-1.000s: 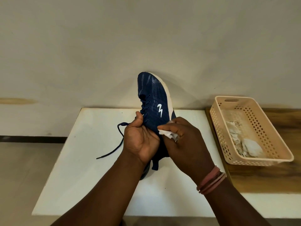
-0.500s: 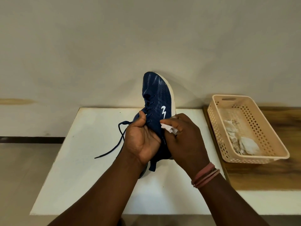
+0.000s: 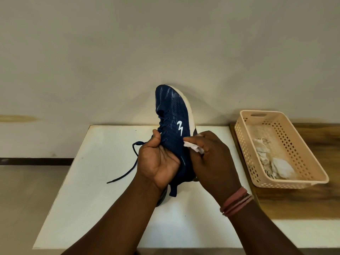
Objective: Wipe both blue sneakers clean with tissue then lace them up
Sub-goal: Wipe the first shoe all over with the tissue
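Nearest, the left hand (image 3: 158, 159) grips the blue sneaker (image 3: 173, 126) at its laces, toe raised above the white counter (image 3: 103, 199). The right hand (image 3: 213, 155) pinches one tissue (image 3: 193, 146) in its fingers against the shoe's side; since a second ago the sneaker has tilted and the tissue slid along, so wiping continues. One sneaker visible, one loose lace (image 3: 127, 170), one basket (image 3: 301, 183) holding used tissues beyond.

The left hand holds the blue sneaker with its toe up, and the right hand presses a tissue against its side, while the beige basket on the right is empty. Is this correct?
Not quite: the beige basket is not empty; the head view shows crumpled tissues in it. The rest holds: the left hand holds the blue sneaker toe up, and the right hand presses a tissue against its side.
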